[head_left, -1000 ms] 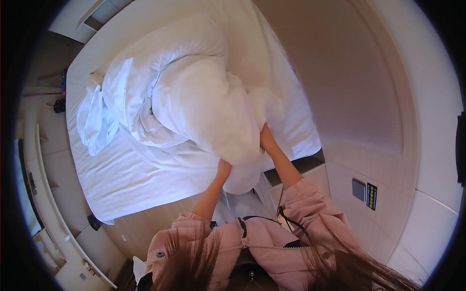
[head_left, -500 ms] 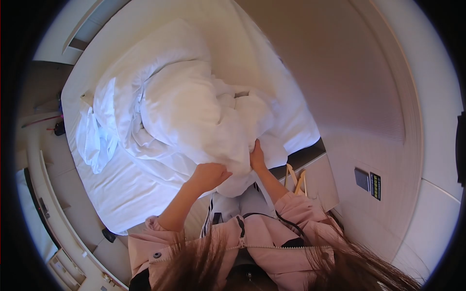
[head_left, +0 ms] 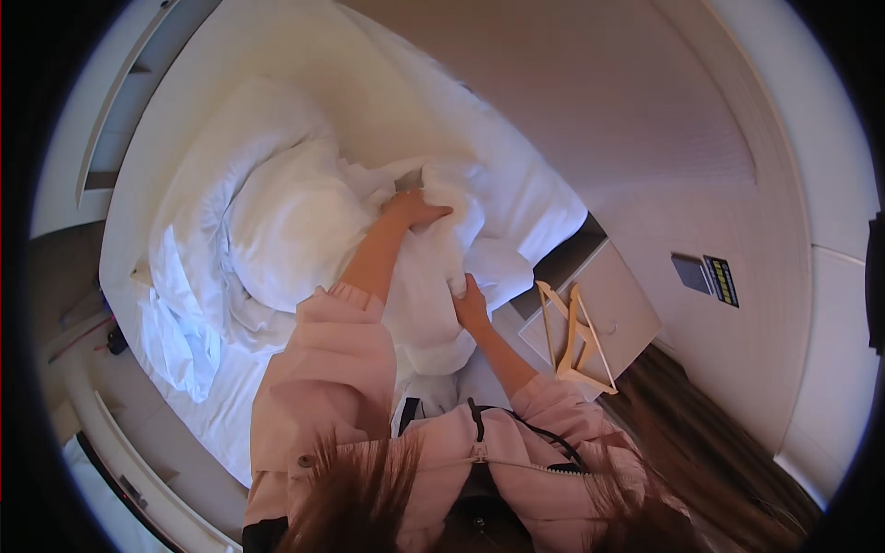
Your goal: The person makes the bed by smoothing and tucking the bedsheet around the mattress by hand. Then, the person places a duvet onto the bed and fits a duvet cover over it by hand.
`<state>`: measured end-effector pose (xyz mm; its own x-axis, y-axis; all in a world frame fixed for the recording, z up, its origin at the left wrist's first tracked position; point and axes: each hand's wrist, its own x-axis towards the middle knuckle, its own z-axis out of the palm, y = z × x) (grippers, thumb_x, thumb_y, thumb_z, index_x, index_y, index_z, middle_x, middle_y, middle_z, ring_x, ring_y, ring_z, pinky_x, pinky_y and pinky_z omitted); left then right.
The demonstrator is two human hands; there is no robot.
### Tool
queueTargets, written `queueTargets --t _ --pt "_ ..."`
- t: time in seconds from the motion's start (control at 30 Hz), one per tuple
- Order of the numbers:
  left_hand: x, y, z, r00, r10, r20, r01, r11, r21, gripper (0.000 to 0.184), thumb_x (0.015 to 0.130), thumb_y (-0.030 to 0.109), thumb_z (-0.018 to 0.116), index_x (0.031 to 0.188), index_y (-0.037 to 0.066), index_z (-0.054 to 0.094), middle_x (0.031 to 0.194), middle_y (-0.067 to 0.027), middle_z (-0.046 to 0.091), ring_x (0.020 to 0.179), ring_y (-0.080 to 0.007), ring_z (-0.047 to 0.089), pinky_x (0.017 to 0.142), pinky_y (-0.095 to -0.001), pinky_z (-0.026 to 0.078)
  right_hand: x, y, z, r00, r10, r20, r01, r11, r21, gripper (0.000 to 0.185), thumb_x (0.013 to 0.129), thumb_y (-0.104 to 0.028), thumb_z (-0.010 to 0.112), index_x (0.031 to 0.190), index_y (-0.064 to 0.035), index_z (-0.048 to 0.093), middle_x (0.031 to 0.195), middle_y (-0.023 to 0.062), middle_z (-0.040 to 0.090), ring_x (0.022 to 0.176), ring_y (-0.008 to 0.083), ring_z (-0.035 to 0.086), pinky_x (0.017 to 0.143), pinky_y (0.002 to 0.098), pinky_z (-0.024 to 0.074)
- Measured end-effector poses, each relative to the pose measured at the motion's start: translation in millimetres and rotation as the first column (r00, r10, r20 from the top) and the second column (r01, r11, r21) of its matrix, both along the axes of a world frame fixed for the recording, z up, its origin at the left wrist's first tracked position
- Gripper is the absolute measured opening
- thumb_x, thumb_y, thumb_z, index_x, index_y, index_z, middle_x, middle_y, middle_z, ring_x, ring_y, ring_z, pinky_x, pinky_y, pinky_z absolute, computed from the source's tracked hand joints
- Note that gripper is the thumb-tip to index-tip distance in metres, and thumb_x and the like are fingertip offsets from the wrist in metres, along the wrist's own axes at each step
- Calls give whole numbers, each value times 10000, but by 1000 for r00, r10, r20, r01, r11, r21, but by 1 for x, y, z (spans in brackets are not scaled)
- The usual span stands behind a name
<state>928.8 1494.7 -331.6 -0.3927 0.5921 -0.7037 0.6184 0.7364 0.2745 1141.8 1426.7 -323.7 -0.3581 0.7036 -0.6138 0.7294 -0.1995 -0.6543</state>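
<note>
A bulky white duvet [head_left: 286,221] lies bunched up on the bed, its near end hanging over the edge by my legs. My left hand [head_left: 413,210] reaches across it and rests on the fabric, thumb stretched out to the right. The other fingertips are partly hidden beside a small dark gap [head_left: 408,179] in the folds. Lower down and to the right, my right hand [head_left: 471,302] is closed on the duvet's side, with the thumb up and the fingers mostly tucked under the cloth.
Two wooden clothes hangers [head_left: 576,341] lie on a low pale cabinet [head_left: 631,300] at the right. A large headboard panel [head_left: 590,101] runs along the bed's right side, with a switch plate [head_left: 691,273] on it. White sheeting [head_left: 516,138] covers the mattress. A shelf unit [head_left: 115,129] stands at far left.
My left hand has left the duvet's near edge and moved forward to the gap in its folds. My right hand keeps its hold. The view has shifted, showing more of the hangers.
</note>
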Motion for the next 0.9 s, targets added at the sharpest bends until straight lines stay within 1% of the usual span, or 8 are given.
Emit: queueTargets --t 0.13,0.23,0.3,0.57,0.63,0.67,0.73,0.9 --pt "11 3 -15 991 -100 87 116 973 -199 1047 447 669 574 1217 16 294 1179 -127 424 1086 -280 407 872 -422 324 13 -10 -5 992 -98 -80 99 995 16 461 692 -373 585 1009 -66 450 888 179 560 827 323 534 694 365 415" --pt "27 -8 -33 976 -216 -1 204 925 -321 1041 432 636 618 1209 24 295 1169 -132 427 1081 -278 409 862 -440 327 20 -18 -15 859 -486 -160 435 858 -272 464 687 -375 608 975 -37 472 863 141 545 767 254 529 694 326 413" --pt "30 -11 -38 943 -300 -141 238 909 -342 1025 423 615 644 1193 27 311 1162 -136 430 1075 -273 414 854 -449 332 36 -29 -47 781 -595 -192 623 763 172 465 688 -350 624 978 -21 470 851 109 504 756 210 494 717 305 395" --pt "12 -6 -32 831 -188 -523 288 950 117 816 458 585 650 1069 73 473 1051 -165 496 986 -286 481 762 -410 406 30 -28 -58 602 -736 311 740 660 129 795 552 -359 725 1138 -39 294 1129 129 317 1008 263 343 782 364 372" --pt "7 -2 -34 876 -347 -334 329 938 -113 761 508 618 584 1023 63 509 1023 -158 520 954 -282 502 755 -416 408 33 -23 -51 254 -842 477 945 110 -308 750 546 -357 722 1110 -46 337 1112 109 356 973 255 365 766 360 376" --pt "6 -2 -36 890 -445 -100 395 861 -320 731 557 651 518 978 54 545 994 -151 543 921 -277 524 748 -421 409 46 -27 -70 253 -838 484 945 106 -310 750 546 -357 722 1110 -46 337 1112 109 356 973 255 365 766 360 376" --pt "7 -13 -38 841 -529 -112 475 822 -313 666 620 625 457 972 69 560 1005 -129 546 921 -280 525 768 -433 398 64 -25 -83 534 -778 331 677 159 -718 681 564 -355 695 1094 -57 388 1051 98 427 943 223 402 737 360 386" --pt "-46 -20 -21 790 -560 -248 535 829 -166 543 779 509 313 987 69 553 976 -133 560 921 -299 522 760 -490 383 33 4 -82 511 -856 78 703 364 -610 508 640 -296 613 1036 -28 440 934 95 499 860 204 479 731 357 406"
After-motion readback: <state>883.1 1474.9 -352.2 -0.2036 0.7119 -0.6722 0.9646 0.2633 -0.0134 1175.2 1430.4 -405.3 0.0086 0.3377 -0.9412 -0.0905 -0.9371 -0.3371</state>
